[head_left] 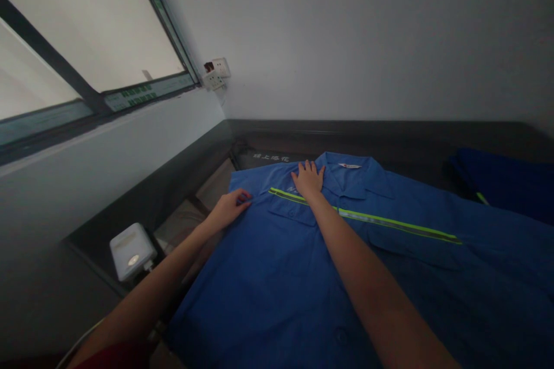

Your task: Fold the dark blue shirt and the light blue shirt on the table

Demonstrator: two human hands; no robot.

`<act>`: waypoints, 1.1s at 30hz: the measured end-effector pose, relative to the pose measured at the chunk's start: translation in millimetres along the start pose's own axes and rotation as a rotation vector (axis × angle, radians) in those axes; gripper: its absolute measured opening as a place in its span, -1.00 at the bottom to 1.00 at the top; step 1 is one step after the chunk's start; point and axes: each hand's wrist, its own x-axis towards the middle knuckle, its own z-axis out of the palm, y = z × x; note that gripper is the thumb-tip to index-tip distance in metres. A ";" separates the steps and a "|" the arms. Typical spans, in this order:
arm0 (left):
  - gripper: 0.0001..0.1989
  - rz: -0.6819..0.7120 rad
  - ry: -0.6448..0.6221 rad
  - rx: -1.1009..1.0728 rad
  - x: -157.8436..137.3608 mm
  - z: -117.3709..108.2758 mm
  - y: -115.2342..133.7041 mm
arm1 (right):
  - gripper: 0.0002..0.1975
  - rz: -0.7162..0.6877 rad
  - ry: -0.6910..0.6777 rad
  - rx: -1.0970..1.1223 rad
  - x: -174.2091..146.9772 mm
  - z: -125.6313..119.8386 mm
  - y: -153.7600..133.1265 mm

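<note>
A blue work shirt (pixel 277 277) with a yellow-green and grey reflective stripe across the chest lies face up, its collar (pixel 350 176) at the far side. My right hand (pixel 309 180) rests flat on it just left of the collar, fingers spread. At the shirt's left edge, below the shoulder, my left hand (pixel 231 207) has its fingers bent together on the fabric, pinching it. The shirt's right side runs out toward the right of the view, in shadow.
Behind the shirt is a dark surface with white lettering (pixel 271 158) against a grey wall (pixel 346 40). Dark blue folded cloth (pixel 506 179) lies at the right. A white box-shaped device (pixel 133 251) with a cable sits at the left, below a window (pixel 95 29) and wall sockets (pixel 219 72).
</note>
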 end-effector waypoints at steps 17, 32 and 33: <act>-0.84 0.271 0.188 0.336 -17.5 16.9 1.5 | -0.48 0.001 -0.002 0.017 1.6 0.8 0.9; -0.77 0.221 0.148 0.320 -22.4 10.0 10.4 | -0.47 0.003 0.021 0.043 0.0 -1.6 -0.9; -0.75 0.252 0.153 0.311 -22.5 10.4 15.3 | -0.47 0.000 0.036 0.032 -0.3 -2.1 -1.5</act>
